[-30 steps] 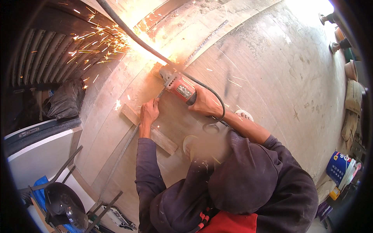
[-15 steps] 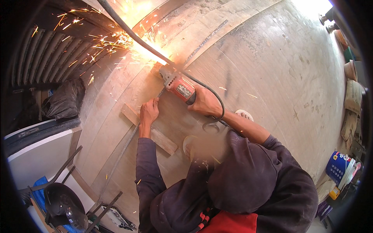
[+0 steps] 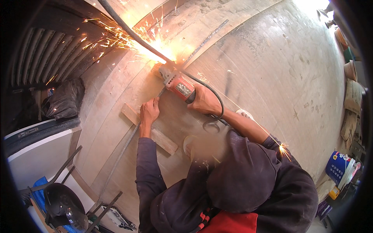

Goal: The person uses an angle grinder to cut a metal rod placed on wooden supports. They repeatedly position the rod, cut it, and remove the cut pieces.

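Note:
A red and grey angle grinder [image 3: 180, 87] is gripped at its rear body by my right hand [image 3: 204, 100]. Bright sparks [image 3: 157, 50] spray from its head toward the far left, and glare hides the disc and the cutting spot. My left hand [image 3: 149, 112] is closed around a thin metal bar [image 3: 161, 92] close to the grinder. The bar runs slantwise along the floor, over a wooden block [image 3: 164, 142] beneath my left wrist. A black power cord [image 3: 134, 35] passes over the grinder head and loops by my right wrist.
At the left are a louvred panel [image 3: 42, 58], a black plastic bag [image 3: 64, 99] and a black chair seat [image 3: 64, 204]. A blue and white bucket [image 3: 336, 167] stands at the right, below stacked sacks [image 3: 352, 97]. Sandalled feet [image 3: 244, 113] rest near my right forearm.
Both hands and the grinder hold nearly the same place. The spark spray has changed shape, and one spark streak now reaches my right sleeve, bursting there.

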Demonstrator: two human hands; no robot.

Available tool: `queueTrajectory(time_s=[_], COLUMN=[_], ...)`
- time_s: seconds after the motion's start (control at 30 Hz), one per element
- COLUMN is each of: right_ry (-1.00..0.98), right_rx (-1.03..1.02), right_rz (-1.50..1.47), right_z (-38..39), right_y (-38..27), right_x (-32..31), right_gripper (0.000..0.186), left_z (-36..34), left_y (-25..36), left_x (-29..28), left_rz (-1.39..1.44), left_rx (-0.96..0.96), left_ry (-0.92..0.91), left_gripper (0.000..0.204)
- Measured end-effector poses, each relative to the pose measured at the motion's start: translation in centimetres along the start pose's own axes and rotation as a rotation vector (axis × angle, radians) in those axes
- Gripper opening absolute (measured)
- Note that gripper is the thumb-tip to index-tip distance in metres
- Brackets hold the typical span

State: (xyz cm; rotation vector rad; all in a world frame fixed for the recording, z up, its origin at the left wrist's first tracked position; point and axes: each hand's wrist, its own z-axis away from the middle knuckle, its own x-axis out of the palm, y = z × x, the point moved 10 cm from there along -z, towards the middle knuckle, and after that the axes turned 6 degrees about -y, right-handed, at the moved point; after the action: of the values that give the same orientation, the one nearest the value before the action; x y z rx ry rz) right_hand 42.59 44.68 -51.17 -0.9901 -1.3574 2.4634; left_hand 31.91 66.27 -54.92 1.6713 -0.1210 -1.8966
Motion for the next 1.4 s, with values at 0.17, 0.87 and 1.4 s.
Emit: queueTrajectory(time_s=[0.17, 0.87, 1.4], right_ry=[0.013, 0.091, 0.188], right_rx=[-0.002, -0.087, -0.144], right_rz=[-0.012, -0.009, 0.014], right_z=[0.9, 1.4, 1.4], right_y=[-0.3, 0.5, -0.3], right_x=[-0.6, -1.1, -1.2], right_gripper=[0.056, 0.057, 0.054], left_z=[1.0, 2.2, 1.6], left_y=[0.8, -2.4, -2.1], left_x=[-0.7, 0.3, 0.0], left_rz=[0.033, -0.115, -0.078], left_rx=[0.029, -0.178, -0.148], left_ry=[0.118, -0.089, -0.151], left_gripper=[0.045, 0.053, 0.059])
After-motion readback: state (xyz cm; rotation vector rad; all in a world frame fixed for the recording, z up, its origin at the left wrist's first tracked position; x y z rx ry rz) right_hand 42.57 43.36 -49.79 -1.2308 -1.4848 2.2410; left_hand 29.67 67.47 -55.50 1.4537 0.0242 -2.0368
